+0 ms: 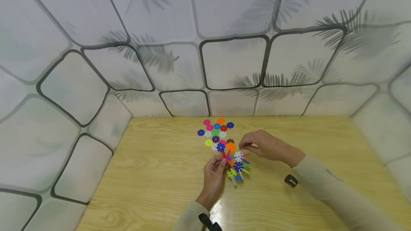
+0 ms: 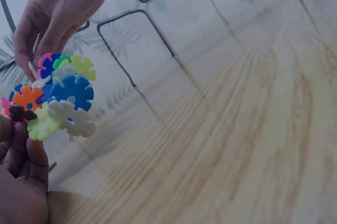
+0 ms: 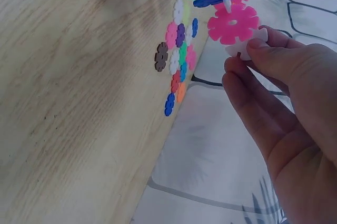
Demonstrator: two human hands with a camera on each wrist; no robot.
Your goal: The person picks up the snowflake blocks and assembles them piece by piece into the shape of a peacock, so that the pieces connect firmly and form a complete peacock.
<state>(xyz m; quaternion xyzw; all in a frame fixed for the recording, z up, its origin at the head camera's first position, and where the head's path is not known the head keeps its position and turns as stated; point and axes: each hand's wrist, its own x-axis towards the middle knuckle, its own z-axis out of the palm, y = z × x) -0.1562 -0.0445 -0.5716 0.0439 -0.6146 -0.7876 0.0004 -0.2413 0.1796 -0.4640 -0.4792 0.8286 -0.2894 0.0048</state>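
A cluster of interlocked, notched plastic snowflake discs (image 1: 238,167) in many colours is held above the table. My left hand (image 1: 214,177) grips its left side, thumb on top; in the left wrist view its fingertips are by a brown disc (image 2: 21,112) and a yellow-green disc (image 2: 44,124). From the right, my right hand (image 1: 266,145) pinches a white disc (image 3: 247,45) between thumb and fingers. That white disc meets the edge of a pink disc (image 3: 234,23) of the cluster; how deep it sits in the slot I cannot tell.
Several loose snowflake discs, among them green (image 1: 215,132), purple (image 1: 215,139) and dark blue (image 1: 201,132), lie flat on the wooden table (image 1: 154,174) beyond the cluster. A patterned wall covering (image 1: 234,63) rises behind the table's far edge. Each wrist wears a black device (image 1: 291,181).
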